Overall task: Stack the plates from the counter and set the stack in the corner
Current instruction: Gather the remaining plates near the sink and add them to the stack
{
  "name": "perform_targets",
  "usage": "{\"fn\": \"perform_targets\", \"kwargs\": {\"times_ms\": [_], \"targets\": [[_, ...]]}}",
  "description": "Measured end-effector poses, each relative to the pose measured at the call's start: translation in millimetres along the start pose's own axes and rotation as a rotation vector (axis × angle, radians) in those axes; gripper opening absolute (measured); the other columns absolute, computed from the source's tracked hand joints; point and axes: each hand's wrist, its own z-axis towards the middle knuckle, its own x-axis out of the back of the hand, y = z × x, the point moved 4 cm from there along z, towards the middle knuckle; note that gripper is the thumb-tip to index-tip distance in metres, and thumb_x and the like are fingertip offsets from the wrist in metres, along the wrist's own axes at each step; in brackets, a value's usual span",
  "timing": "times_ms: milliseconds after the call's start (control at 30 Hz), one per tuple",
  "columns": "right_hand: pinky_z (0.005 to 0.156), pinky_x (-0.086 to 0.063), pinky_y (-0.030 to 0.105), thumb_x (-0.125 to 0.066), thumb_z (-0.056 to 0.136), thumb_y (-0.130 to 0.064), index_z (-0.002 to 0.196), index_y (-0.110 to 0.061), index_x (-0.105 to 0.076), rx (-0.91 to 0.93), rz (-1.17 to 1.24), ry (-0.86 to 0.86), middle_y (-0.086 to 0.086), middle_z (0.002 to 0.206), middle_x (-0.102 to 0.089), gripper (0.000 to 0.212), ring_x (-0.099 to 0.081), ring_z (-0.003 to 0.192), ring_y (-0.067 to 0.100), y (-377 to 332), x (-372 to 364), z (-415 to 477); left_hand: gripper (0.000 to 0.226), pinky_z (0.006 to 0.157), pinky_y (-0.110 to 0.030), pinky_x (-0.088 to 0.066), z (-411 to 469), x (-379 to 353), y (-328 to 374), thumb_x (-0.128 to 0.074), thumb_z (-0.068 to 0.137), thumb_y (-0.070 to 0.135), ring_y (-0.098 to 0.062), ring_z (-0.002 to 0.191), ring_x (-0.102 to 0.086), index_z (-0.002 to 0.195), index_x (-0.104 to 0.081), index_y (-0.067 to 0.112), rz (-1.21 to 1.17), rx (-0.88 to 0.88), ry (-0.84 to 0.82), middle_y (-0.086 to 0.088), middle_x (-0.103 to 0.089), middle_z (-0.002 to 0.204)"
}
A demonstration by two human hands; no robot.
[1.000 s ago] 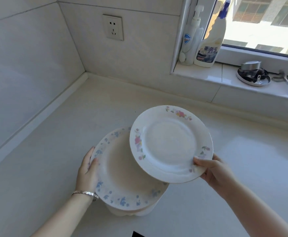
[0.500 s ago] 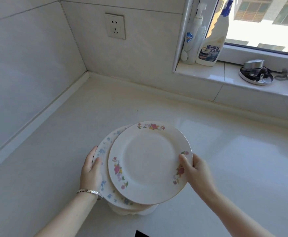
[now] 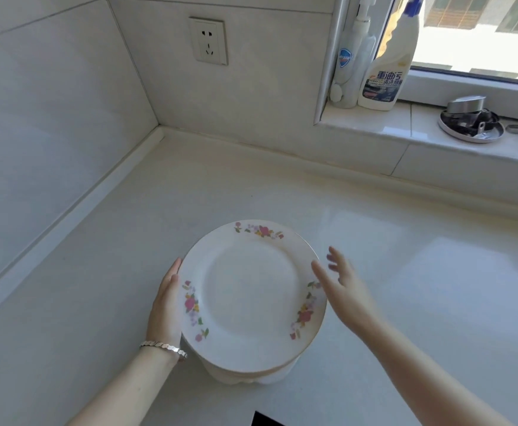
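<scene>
Plates (image 3: 253, 298) sit stacked on the white surface (image 3: 405, 287), the top one rimmed with pink flowers, well short of the tiled corner. Left hand (image 3: 167, 305), a silver bracelet (image 3: 163, 348) at its wrist, clasps the stack's left edge. Right hand (image 3: 345, 290) hovers just beside the right rim, fingers spread and gripping nothing. Cleaner bottles (image 3: 388, 59) stand on the windowsill (image 3: 405, 124).

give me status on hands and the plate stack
Left hand against stack's left side. Right hand open, off the top plate. Stack on counter, not in corner. Path to corner clear.
</scene>
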Motion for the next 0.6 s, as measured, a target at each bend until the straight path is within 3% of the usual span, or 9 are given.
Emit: {"fn": "perform_targets", "kwargs": {"times_ms": [67,133,267,367,400,467,533,600], "targets": [[0.111,-0.031,0.035,-0.041,0.093,-0.046,0.146,-0.028,-0.024,-0.018,0.166,-0.115,-0.005,0.151,-0.030,0.059,-0.031,0.137,0.011,-8,-9,10,0.023,0.108,-0.042,-0.038,-2,-1,2,-0.042,0.094,0.038,-0.018,0.120,-0.055,0.109,-0.056,0.046,-0.036,0.018,0.007,0.008,-0.059,0.127],[0.104,-0.033,0.028,-0.037,0.096,-0.041,0.145,-0.029,-0.028,-0.051,0.311,-0.179,-0.007,0.149,-0.033,0.052,-0.033,0.134,0.009,-9,-21,12,0.022,0.103,-0.040,-0.042,-6,-6,6,-0.045,0.093,0.037,-0.018,0.110,-0.060,0.108,-0.062,0.035,-0.112,0.048,-0.006,0.007,-0.066,0.113],[0.105,-0.032,0.027,-0.038,0.097,-0.034,0.142,-0.030,-0.034,-0.038,0.432,-0.133,-0.011,0.143,-0.039,0.045,-0.038,0.129,0.008,-8,-30,8,0.028,0.091,-0.039,-0.049,-11,-12,8,-0.048,0.091,0.041,-0.017,0.093,-0.068,0.103,-0.068,0.025,-0.241,0.154,-0.064,0.005,-0.074,0.100],[0.112,-0.031,0.038,-0.037,0.096,-0.040,0.138,-0.037,-0.037,-0.069,0.510,-0.151,-0.012,0.142,-0.041,0.041,-0.037,0.133,0.010,-2,-32,10,0.034,0.067,-0.029,-0.048,-5,-13,4,-0.031,0.098,0.041,-0.001,0.063,-0.071,0.089,-0.064,0.033,-0.219,0.097,-0.091,0.011,-0.074,0.086],[0.112,-0.032,0.042,-0.036,0.096,-0.043,0.135,-0.040,-0.039,-0.079,0.524,-0.165,-0.011,0.143,-0.041,0.039,-0.038,0.133,0.013,0,-33,11,0.037,0.064,-0.028,-0.050,-4,-12,2,-0.028,0.098,0.041,0.000,0.062,-0.070,0.091,-0.063,0.034,-0.183,0.090,-0.086,0.010,-0.074,0.088],[0.111,-0.034,0.046,-0.034,0.096,-0.046,0.125,-0.046,-0.046,-0.092,0.554,-0.193,-0.008,0.141,-0.046,0.032,-0.043,0.131,0.017,3,-34,11,0.040,0.070,-0.027,-0.053,-2,-9,-1,-0.027,0.098,0.041,-0.011,0.089,-0.071,0.112,-0.062,0.028,-0.111,0.092,-0.072,0.002,-0.072,0.110],[0.108,-0.038,0.047,-0.032,0.097,-0.042,0.115,-0.049,-0.050,-0.096,0.557,-0.203,-0.003,0.136,-0.052,0.026,-0.049,0.125,0.019,4,-35,11,0.046,0.089,-0.037,-0.047,-1,-7,-5,-0.025,0.099,0.040,-0.026,0.116,-0.059,0.132,-0.050,0.022,-0.072,0.108,-0.068,-0.005,-0.060,0.130],[0.107,-0.039,0.046,-0.031,0.098,-0.038,0.113,-0.047,-0.049,-0.086,0.547,-0.200,-0.001,0.134,-0.052,0.025,-0.050,0.123,0.019,3,-34,11,0.046,0.099,-0.042,-0.042,0,-5,-4,-0.023,0.100,0.038,-0.028,0.118,-0.055,0.133,-0.049,0.019,-0.017,0.105,-0.080,-0.006,-0.058,0.128]]}}
